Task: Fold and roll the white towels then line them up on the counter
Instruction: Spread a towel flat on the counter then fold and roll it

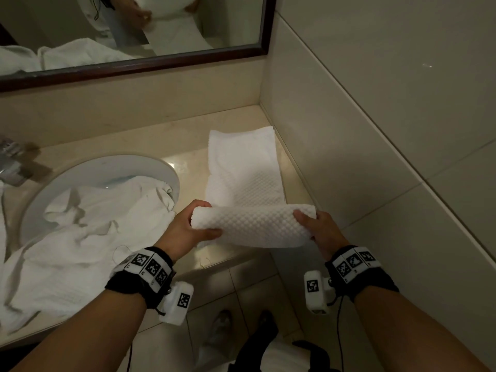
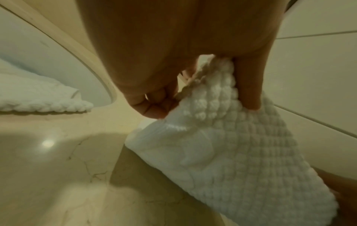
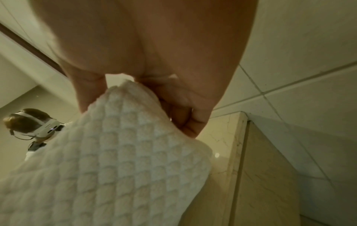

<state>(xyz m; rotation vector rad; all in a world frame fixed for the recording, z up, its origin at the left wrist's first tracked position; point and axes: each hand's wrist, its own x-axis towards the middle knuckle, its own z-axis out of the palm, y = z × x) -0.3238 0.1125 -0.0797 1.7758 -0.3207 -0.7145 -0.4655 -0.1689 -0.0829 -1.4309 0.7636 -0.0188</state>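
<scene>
A white waffle-textured towel [image 1: 241,167] lies folded lengthwise on the beige counter [image 1: 188,146], running from the back corner toward me. Its near end is rolled into a thick roll [image 1: 252,226] at the counter's front edge. My left hand [image 1: 196,224] grips the roll's left end, thumb on top and fingers curled under. My right hand [image 1: 314,226] grips the right end the same way. The left wrist view shows my left hand [image 2: 193,91] pinching the towel [image 2: 241,152]. In the right wrist view my right hand [image 3: 154,107] is curled round the towel [image 3: 115,168].
A heap of crumpled white towels [image 1: 88,237] fills the round sink [image 1: 166,167] and spills over the counter's left part. A faucet [image 1: 10,162] stands at the far left. The framed mirror [image 1: 161,60] hangs behind; a tiled wall [image 1: 375,130] bounds the right side.
</scene>
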